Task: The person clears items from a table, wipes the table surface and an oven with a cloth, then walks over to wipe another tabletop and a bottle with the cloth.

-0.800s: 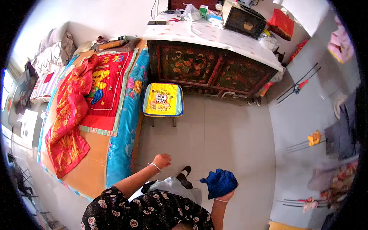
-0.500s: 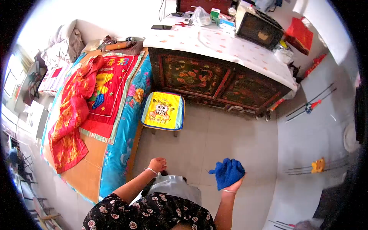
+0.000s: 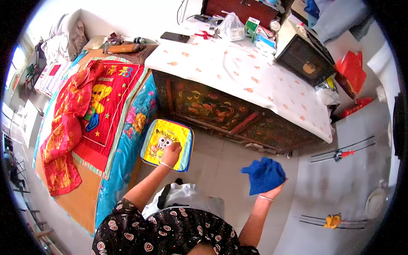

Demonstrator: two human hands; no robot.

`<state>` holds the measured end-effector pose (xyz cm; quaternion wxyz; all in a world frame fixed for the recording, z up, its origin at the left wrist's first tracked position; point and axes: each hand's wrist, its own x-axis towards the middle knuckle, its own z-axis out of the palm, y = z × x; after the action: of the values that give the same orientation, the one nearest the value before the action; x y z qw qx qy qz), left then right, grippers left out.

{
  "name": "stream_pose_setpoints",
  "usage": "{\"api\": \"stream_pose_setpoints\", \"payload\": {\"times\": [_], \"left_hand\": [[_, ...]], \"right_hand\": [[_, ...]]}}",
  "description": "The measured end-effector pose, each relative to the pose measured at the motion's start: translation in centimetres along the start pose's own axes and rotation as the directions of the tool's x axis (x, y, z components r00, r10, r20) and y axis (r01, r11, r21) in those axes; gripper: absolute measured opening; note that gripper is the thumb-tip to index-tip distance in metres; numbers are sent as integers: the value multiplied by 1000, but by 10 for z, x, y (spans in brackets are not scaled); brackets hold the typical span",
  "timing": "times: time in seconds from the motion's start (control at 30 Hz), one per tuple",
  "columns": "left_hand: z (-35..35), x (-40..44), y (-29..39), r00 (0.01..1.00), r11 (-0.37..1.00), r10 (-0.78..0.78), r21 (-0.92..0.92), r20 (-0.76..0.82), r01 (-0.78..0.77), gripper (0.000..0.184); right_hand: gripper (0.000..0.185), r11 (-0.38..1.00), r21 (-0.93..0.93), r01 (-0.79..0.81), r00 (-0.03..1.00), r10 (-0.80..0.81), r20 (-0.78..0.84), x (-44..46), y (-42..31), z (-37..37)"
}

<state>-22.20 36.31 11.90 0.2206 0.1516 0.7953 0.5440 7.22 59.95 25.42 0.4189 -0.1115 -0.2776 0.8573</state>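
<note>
My right hand [image 3: 275, 191] grips a blue cloth [image 3: 264, 173] from below, its fingers mostly hidden behind the fabric. The cloth is bunched and raised above the floor, in front of the cabinet. My left hand [image 3: 171, 154] is in front of the yellow cartoon-print seat of a stool [image 3: 183, 132]; whether it touches the seat I cannot tell. Its fingers are curled in, and nothing shows in them. A white bangle circles each wrist.
On the left, a bed [image 3: 87, 204] carries a red blanket [image 3: 90, 146]. A painted wooden cabinet [image 3: 204, 104] stands ahead, its white-covered top [image 3: 221, 63] bearing a phone [image 3: 174, 37], a plastic bag [image 3: 232, 27] and a dark-fronted box [image 3: 309, 59]. A light-coloured door-like panel [image 3: 335, 182] is at right.
The cabinet and stool appear nearer. My left hand has moved forward and up, from beside my body to in front of the stool seat. The blue cloth has shifted slightly up and right with my right hand.
</note>
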Motion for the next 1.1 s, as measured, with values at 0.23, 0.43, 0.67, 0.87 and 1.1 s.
{"api": "stream_pose_setpoints", "payload": {"times": [0.23, 0.43, 0.67, 0.87, 1.1], "left_hand": [[33, 145, 132, 799, 837, 536, 294, -273, -461, 31], [61, 251, 207, 656, 707, 677, 544, -334, -453, 33], [70, 338, 209, 732, 626, 577, 772, -363, -110, 41], [68, 344, 220, 803, 519, 536, 852, -261, -70, 34], [34, 463, 271, 810, 709, 542, 639, -224, -298, 15]], "right_hand": [[72, 991, -73, 111, 966, -91, 244, 189, -93, 26], [57, 416, -890, 188, 973, -200, 112, 378, -84, -61], [72, -712, -574, 405, 913, 278, 300, 441, -25, -34], [71, -581, -575, 576, 816, 368, 446, 506, 16, -16], [66, -547, -569, 614, 785, 343, 516, 556, 67, 24]]}}
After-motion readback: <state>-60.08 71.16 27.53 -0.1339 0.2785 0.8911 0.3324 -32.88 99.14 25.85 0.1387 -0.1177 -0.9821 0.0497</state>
